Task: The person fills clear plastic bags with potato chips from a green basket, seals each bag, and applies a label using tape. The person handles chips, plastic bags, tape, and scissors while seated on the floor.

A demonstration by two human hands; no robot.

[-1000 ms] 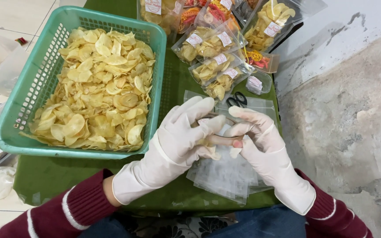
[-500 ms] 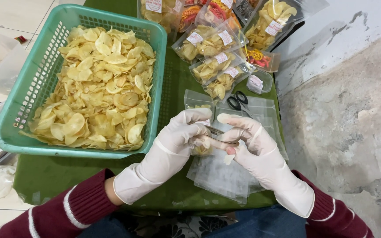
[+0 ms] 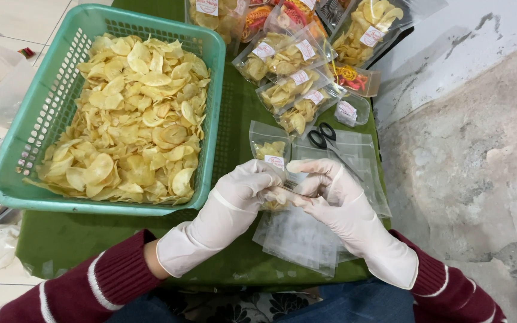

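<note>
**Small chip pouch held between both gloved hands**

Head view: left hand [image 3: 234, 194] & right hand [image 3: 330, 191], both in white gloves, meet near centre of the green table [image 3: 61, 239]; between them a small clear pouch [image 3: 270, 157] w/ a few chips & a sticker label, upper part showing above the fingers [image 3: 258, 179]; left fingers curled together and clamped on pouch's lower left edge; right fingers pinched on its right side, tips touching the left hand's.

Under the hands, near side: a stack of empty clear bags [image 3: 300, 239] flat on table; just beyond right hand, black scissors [image 3: 321, 137] lying on more empty bags; far side, a pile of filled chip packs [image 3: 288, 72], labelled, some w/ reddish contents; left, a teal basket [image 3: 7, 179] heaped w/ pale yellow chips [image 3: 133, 119], well apart from the hands.

Judgement: step in hand looks like closing or pressing the pouch, since it's already part-filled & labelled; next move prob. calls for a steady pinch along the opening w/o crushing chips; seal state can't be told, fingers hide it.
</note>
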